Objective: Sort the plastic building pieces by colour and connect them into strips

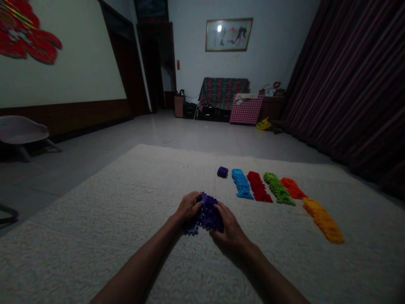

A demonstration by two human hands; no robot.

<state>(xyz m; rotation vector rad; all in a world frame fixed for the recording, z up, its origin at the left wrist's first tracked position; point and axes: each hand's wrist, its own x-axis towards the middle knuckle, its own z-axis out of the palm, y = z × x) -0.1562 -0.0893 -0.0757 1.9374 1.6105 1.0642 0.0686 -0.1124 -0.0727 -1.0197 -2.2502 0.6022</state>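
Note:
A clump of small purple plastic pieces with notched edges lies on the pale mat in front of me. My left hand closes over its left side, fingers curled on the near pieces. On the opposite side, my right hand grips the clump between thumb and fingers. Some lower pieces stick out beneath my left hand. Farther off sits a small separate purple stack, apart from both hands. I cannot make out how the single pieces join.
Right of the purple stack lie rows of similar pieces: blue, red, green, orange and yellow. The mat covers the tiled floor here. A low seat stands left; a dark curtain hangs right.

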